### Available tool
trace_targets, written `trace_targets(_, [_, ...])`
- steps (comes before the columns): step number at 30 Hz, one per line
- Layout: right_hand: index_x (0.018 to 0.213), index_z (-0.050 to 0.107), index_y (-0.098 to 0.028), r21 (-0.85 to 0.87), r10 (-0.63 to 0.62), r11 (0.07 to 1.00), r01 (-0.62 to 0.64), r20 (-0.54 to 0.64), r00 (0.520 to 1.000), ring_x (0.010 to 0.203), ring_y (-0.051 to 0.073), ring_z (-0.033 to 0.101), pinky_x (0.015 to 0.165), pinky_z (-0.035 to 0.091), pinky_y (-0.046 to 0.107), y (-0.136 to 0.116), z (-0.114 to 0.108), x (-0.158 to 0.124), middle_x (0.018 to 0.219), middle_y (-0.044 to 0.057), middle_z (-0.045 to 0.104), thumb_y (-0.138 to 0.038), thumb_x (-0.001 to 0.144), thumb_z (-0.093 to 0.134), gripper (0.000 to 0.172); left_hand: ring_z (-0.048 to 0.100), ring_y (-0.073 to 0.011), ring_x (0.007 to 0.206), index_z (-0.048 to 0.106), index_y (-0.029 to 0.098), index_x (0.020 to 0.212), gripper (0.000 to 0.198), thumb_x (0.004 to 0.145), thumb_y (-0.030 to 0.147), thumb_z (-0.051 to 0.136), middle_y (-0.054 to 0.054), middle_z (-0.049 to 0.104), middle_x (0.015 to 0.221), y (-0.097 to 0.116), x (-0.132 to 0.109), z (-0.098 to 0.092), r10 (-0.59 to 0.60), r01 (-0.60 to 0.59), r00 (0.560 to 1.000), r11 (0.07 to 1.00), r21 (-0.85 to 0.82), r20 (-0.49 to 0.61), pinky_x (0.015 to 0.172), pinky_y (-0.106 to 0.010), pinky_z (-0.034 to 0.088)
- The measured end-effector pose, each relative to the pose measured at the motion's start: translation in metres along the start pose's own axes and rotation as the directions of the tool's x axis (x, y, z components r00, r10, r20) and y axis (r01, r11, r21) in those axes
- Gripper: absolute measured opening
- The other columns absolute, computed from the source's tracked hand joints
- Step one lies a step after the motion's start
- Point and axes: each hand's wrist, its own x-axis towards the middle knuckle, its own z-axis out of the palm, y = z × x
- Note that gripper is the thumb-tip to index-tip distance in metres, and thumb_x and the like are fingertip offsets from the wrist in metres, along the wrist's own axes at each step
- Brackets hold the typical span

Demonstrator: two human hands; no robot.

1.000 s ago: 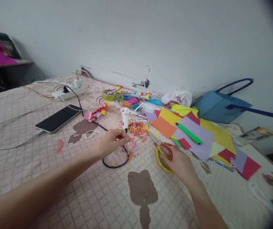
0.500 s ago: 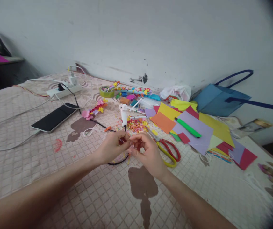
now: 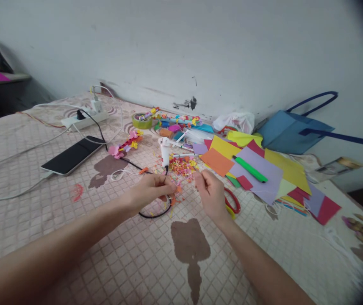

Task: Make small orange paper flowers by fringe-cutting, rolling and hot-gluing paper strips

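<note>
My left hand [image 3: 152, 189] is closed in a pinch just above the tablecloth, in front of the glue gun. A tiny orange-pink bit shows by its fingertips; I cannot make out what they hold. To its right, my right hand [image 3: 210, 195] is also closed, thumb against the curled fingers, with anything inside hidden. The hands are apart. Beyond them stands a white glue gun [image 3: 164, 153] with a black cord [image 3: 154, 217] looping under my left hand. A heap of coloured paper scraps [image 3: 183, 166] lies beside it. Scissors [image 3: 234, 201] with red and yellow handles are partly covered by my right hand.
Coloured sheets [image 3: 260, 169] with a green marker [image 3: 250, 169] lie at right, before a blue bag [image 3: 295, 131]. At left are a phone [image 3: 73, 156], a power strip [image 3: 84, 120] and cables. A flower-decorated stick [image 3: 126, 146] and green tape [image 3: 142, 122] lie farther back.
My hands were together at the fingertips and are now apart. The right hand has moved right and closed more, covering more of the scissors. My left hand has stayed almost in place.
</note>
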Motion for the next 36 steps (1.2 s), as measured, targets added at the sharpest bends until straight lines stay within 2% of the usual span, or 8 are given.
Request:
trace_targets(3, [0.085,0.054,-0.019,0.042,-0.022,0.999,0.018,0.096,0.995,0.065,0.013,0.051,0.060,0.044,0.028,0.001,0.000,-0.007,0.088,0.003,0.051,-0.014,0.084,0.054,0.005,0.057,-0.0101,0.065,0.063,0.015,0.069,0.016,0.074,0.030,0.064,-0.001,0.065,0.070,0.002,0.002,-0.008,-0.114,0.129,0.987,0.981,-0.143,0.109,0.060,-0.020,0.043])
trace_targets(6, [0.115,0.050,-0.026,0.140,-0.135,0.984,0.112,0.173,0.976,0.083,0.016,0.058,0.074,0.051,0.032,-0.004,0.003,-0.016,0.114,0.007,0.049,-0.009,0.082,0.055,0.037,0.057,-0.0088,0.066,0.064,0.014,0.070,0.013,0.074,0.026,0.067,-0.001,0.065,0.073,0.002,0.003,-0.016,-0.141,0.197,0.955,0.958,-0.206,0.259,0.062,-0.020,0.045])
trace_targets(9, [0.111,0.054,-0.028,0.146,-0.263,0.960,0.237,0.189,0.946,0.100,0.020,0.056,0.086,0.049,0.039,-0.011,0.004,-0.021,0.107,0.006,0.055,-0.008,0.084,0.053,0.034,0.058,-0.0085,0.067,0.065,0.014,0.072,0.010,0.073,0.024,0.068,-0.002,0.066,0.076,0.001,0.003,-0.021,-0.137,0.219,0.937,0.948,-0.232,0.322,0.062,-0.019,0.045])
trace_targets(12, [0.108,0.056,-0.028,0.121,-0.313,0.948,0.296,0.163,0.936,0.101,0.021,0.057,0.088,0.049,0.040,-0.014,0.005,-0.024,0.102,0.005,0.058,-0.010,0.086,0.053,0.028,0.058,-0.0082,0.065,0.065,0.014,0.073,0.010,0.073,0.023,0.069,-0.001,0.066,0.074,-0.001,0.001,-0.024,-0.134,0.229,0.933,0.937,-0.262,0.335,0.062,-0.020,0.046])
trace_targets(24, [0.105,0.057,-0.026,0.151,-0.347,0.935,0.320,0.213,0.913,0.098,0.019,0.061,0.086,0.052,0.038,-0.015,0.010,-0.029,0.100,0.005,0.063,-0.009,0.089,0.049,0.025,0.059,-0.0070,0.061,0.067,0.014,0.072,0.012,0.072,0.025,0.071,-0.001,0.066,0.072,-0.004,-0.005,-0.026,-0.198,0.334,0.890,0.896,-0.294,0.410,0.061,-0.018,0.047])
trace_targets(29, [0.101,0.060,-0.025,0.178,-0.336,0.937,0.300,0.230,0.913,0.097,0.019,0.061,0.085,0.052,0.037,-0.014,0.008,-0.028,0.099,0.006,0.064,-0.010,0.089,0.049,0.022,0.059,-0.0078,0.063,0.066,0.015,0.075,0.013,0.076,0.028,0.067,-0.002,0.067,0.077,-0.004,-0.006,-0.026,-0.172,0.240,0.908,0.962,-0.134,0.383,0.059,-0.018,0.047])
trace_targets(33, [0.101,0.058,-0.026,0.197,-0.294,0.949,0.248,0.257,0.921,0.096,0.019,0.060,0.085,0.050,0.038,-0.016,0.007,-0.027,0.098,0.005,0.063,-0.012,0.089,0.049,0.020,0.058,-0.0092,0.063,0.064,0.015,0.076,0.015,0.080,0.029,0.061,-0.001,0.065,0.073,-0.003,-0.006,-0.025,-0.058,0.060,0.928,0.998,0.005,0.369,0.058,-0.020,0.046])
trace_targets(36, [0.101,0.058,-0.025,0.253,-0.190,0.961,0.114,0.299,0.935,0.093,0.019,0.060,0.082,0.051,0.036,-0.017,0.008,-0.027,0.098,0.004,0.062,-0.013,0.087,0.052,0.020,0.057,-0.0100,0.063,0.060,0.015,0.074,0.015,0.082,0.027,0.058,-0.001,0.063,0.069,-0.002,-0.008,-0.022,0.086,-0.124,0.937,0.988,0.092,0.339,0.058,-0.021,0.046])
